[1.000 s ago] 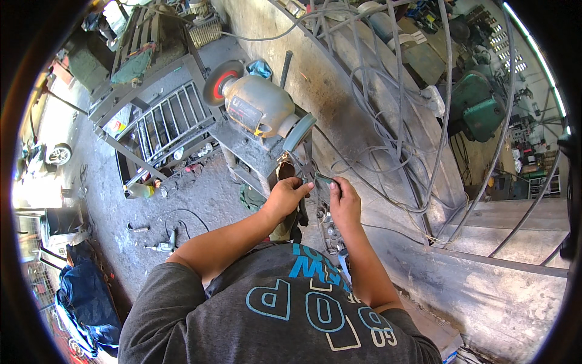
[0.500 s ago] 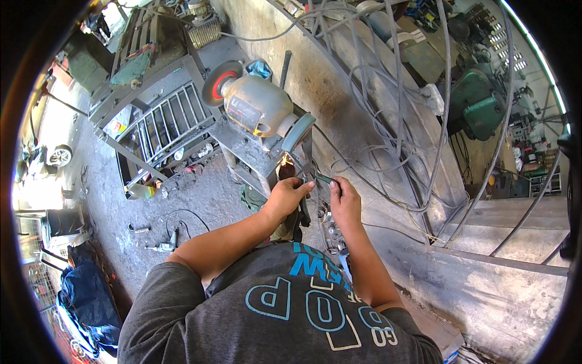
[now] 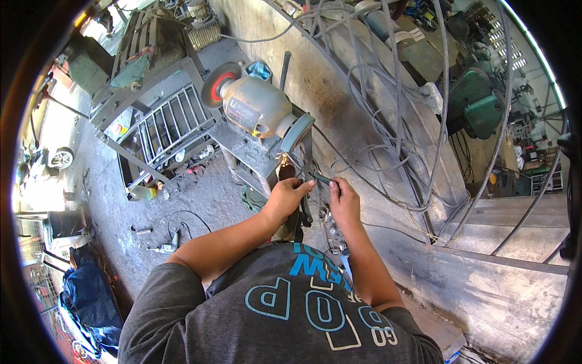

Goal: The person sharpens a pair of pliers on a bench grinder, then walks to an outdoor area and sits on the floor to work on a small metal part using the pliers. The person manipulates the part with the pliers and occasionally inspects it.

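Clamping apparently one tool [image 3: 323, 179], left hand [image 3: 284, 198] and right hand [image 3: 345, 204] held; sparks [image 3: 284, 161] had brightened near the right wheel [image 3: 297, 131], suggesting contact.

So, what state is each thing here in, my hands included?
Bench grinder: running, sparks below its blue-grey wheel
Left hand: closed, what it grips unclear
Right hand: closed on the green tool
Power drill: lying on the floor
Cables: looped, hanging slack
Dark blue cover: crumpled
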`<act>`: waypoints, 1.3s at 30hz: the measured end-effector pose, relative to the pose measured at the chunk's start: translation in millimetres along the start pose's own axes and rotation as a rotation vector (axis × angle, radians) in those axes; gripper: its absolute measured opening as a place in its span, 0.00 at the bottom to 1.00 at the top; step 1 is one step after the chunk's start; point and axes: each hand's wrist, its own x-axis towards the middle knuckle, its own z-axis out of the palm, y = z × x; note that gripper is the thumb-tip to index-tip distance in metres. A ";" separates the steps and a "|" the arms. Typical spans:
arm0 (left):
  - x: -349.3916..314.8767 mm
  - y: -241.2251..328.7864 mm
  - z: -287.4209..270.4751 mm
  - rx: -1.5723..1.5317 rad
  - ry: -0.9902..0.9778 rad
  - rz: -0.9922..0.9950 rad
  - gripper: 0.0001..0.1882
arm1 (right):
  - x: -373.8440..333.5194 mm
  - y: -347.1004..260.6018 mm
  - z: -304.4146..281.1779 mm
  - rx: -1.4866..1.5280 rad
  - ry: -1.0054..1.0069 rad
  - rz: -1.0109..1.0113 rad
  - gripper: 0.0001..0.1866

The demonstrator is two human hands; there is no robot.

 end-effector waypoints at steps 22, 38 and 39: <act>-13.3 12.6 0.7 0.112 -0.036 -0.069 0.25 | -27.1 9.7 17.0 0.164 -0.006 0.112 0.16; -74.4 52.0 -0.7 0.442 -0.130 0.739 0.19 | -85.4 -41.9 -68.7 0.357 0.115 -0.040 0.16; -80.1 55.7 1.7 0.399 -0.162 0.654 0.19 | -88.9 -46.3 -68.8 0.343 0.087 -0.028 0.15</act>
